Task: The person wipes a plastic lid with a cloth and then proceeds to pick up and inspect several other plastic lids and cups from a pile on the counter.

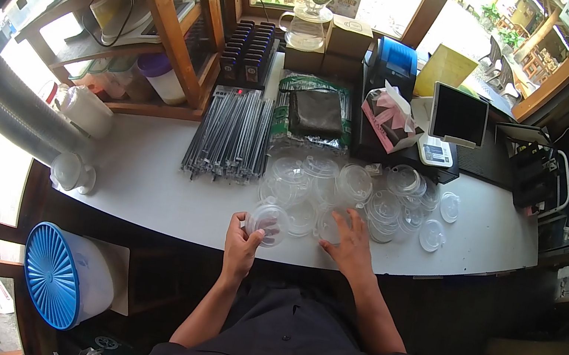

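Between the thumb and fingers of my left hand [241,248] is a clear plastic cup lid [269,222], held up near the front edge of the counter. My right hand [350,250] is over the counter with its fingers spread and curved. Its fingertips are right at another clear lid [327,226], which they partly cover. Around both hands lies a loose spread of clear lids [289,178], several of them overlapping. To the right, more lids are in piles [384,213], and a single lid [433,235] lies apart from them.
Wrapped straws [229,134] lie in a bundle behind my left hand. Behind the lids are a dark folded packet [315,113], a tissue box [389,123] and a tablet screen [458,115]. Stacked cups [18,107] lean at the left; a blue-lidded container [53,276] sits below the counter.
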